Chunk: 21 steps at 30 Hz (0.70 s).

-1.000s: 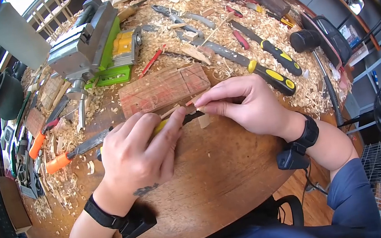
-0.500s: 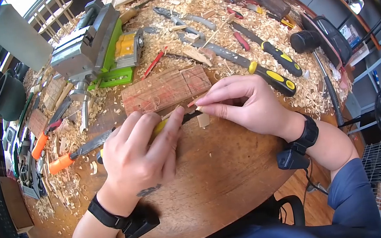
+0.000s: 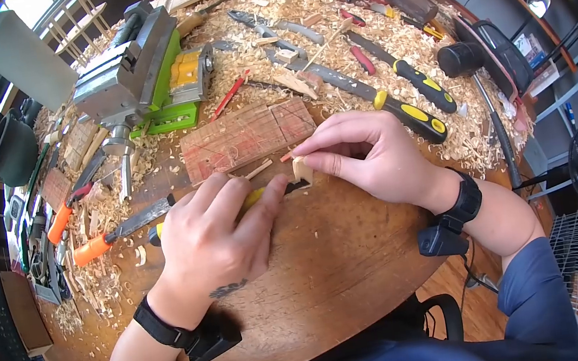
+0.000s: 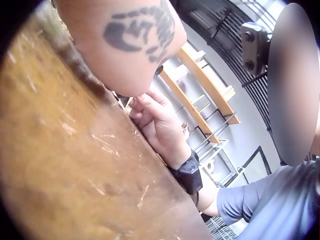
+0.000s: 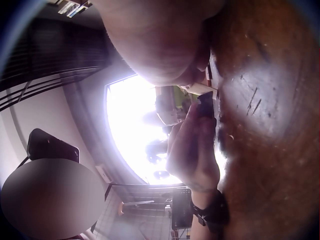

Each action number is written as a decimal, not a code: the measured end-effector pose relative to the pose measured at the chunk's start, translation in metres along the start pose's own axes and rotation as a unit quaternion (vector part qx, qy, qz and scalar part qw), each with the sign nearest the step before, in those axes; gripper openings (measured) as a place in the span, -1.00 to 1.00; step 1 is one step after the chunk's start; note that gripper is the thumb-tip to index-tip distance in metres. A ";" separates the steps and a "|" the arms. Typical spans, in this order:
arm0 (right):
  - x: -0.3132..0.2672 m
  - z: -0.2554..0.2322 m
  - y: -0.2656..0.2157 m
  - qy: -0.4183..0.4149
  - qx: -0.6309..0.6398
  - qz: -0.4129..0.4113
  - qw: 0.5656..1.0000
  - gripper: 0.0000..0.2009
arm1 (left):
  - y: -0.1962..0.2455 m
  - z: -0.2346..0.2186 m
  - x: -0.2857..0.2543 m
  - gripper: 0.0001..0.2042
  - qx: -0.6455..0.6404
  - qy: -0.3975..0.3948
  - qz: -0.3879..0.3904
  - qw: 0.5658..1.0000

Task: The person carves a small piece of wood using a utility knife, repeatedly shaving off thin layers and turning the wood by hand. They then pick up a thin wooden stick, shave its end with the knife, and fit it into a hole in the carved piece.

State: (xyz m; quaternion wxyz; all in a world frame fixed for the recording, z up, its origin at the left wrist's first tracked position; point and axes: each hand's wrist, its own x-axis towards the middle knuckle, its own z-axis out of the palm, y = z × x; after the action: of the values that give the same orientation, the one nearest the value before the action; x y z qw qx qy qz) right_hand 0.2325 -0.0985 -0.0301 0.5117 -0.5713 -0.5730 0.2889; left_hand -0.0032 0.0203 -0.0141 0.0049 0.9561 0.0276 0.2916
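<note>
My left hand (image 3: 212, 226) lies over a yellow-and-black tool (image 3: 254, 198) and grips it, its fingers covering most of the handle. The tool's dark front end (image 3: 295, 186) sticks out to the right, low over the tabletop. At that end my right hand (image 3: 372, 152) pinches a small pale piece of wood (image 3: 302, 170) between thumb and fingertips, tilted up. A thin red-tipped piece (image 3: 286, 157) shows beside the same fingertips. In the left wrist view the right hand (image 4: 162, 122) is close to the table surface. The right wrist view shows the left hand (image 5: 192, 150) around the tool's dark end.
Behind the hands lies a reddish board (image 3: 248, 138) with pencil lines, beside a thin wood strip (image 3: 259, 169). A green-based vise (image 3: 125, 78) stands at the back left. An orange-handled tool (image 3: 92, 249) lies left, yellow-and-black-handled files (image 3: 411, 118) right, among wood shavings (image 3: 463, 126).
The small piece of wood lay flat on the table beside the right fingertips; now it is tilted up in them. The tool's dark end now shows beneath it. The left hand has barely moved.
</note>
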 end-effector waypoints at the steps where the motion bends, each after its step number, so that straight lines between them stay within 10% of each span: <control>1: 0.000 0.000 -0.001 -0.002 -0.007 0.004 1.000 -0.86 | 0.000 -0.001 0.000 -0.54 0.006 0.010 -0.011 1.000; 21: 0.001 0.000 0.001 -0.004 -0.050 -0.062 0.997 -0.89 | 0.001 -0.001 0.002 -0.56 -0.020 0.020 -0.035 0.999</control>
State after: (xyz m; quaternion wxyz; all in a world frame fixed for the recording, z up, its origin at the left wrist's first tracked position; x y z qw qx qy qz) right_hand 0.2333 -0.0971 -0.0306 0.4972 -0.5583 -0.6229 0.2305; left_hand -0.0021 0.0191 -0.0117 0.0340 0.9483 0.0549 0.3108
